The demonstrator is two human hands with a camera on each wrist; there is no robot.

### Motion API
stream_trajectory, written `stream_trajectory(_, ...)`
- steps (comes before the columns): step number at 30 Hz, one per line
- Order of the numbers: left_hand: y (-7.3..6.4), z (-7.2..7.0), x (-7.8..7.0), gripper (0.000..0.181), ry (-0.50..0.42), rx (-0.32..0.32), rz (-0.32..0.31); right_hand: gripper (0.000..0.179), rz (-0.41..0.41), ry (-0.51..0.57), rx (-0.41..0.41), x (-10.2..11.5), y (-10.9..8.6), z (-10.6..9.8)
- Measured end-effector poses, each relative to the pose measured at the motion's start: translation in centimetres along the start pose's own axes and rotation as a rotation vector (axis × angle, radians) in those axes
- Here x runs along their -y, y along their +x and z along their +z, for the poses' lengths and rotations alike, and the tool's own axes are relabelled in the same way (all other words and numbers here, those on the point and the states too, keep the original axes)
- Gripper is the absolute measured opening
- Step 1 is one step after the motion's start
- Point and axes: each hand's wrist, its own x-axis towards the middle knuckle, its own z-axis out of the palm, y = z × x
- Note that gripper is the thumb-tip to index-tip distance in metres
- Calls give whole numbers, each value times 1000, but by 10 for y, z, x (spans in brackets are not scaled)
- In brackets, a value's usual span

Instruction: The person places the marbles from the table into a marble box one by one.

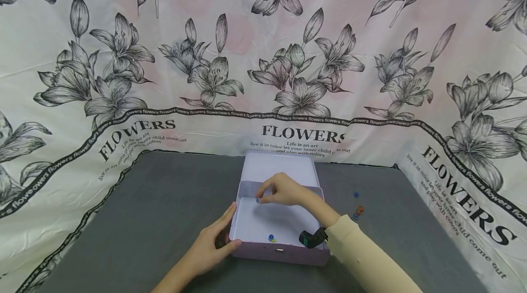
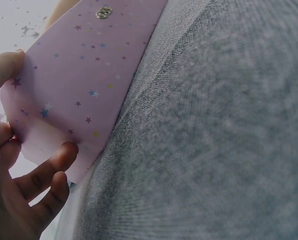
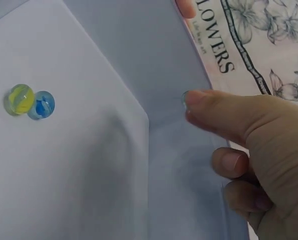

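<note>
A lilac box with small printed stars and a metal clasp stands on the grey surface, its lid raised at the back. My left hand grips the box's front left corner, thumb at the front rim and fingers along the side. Over the box's white inside, my right hand pinches a small clear marble between thumb and index finger; the fingers mostly cover it. On the box floor, a yellow marble and a blue marble lie side by side near the front wall.
Right of the box, a blue marble lies by itself on the grey cloth. Nearer me are orange marbles and another bluish marble close together. A flower-printed curtain borders the surface behind and at both sides.
</note>
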Motion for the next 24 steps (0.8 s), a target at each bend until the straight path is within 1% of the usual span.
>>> stream_trajectory(2,0,0,0,84,-2,0,1,12,17,-5,26,-1,-1,1)
stream_trajectory(6,0,0,0,84,-1,-1,0,10,77,-42,73,-4,-2,3)
stream_trajectory(9,0,0,0,84,15,-5,0,9,107,-77,84,-7,-4,4)
stream_trajectory(14,0,0,0,84,17,-7,-11,8,126,-103,84,-9,-5,5)
stream_trajectory(19,0,0,0,85,28,-7,-20,10,110,-102,54,-7,-8,1)
stream_trajectory(21,0,0,0,85,25,-5,-26,11,101,-70,25,-8,-11,-3)
stream_trajectory(24,0,0,0,86,25,-2,-36,13,131,8,-23,-9,-17,-10)
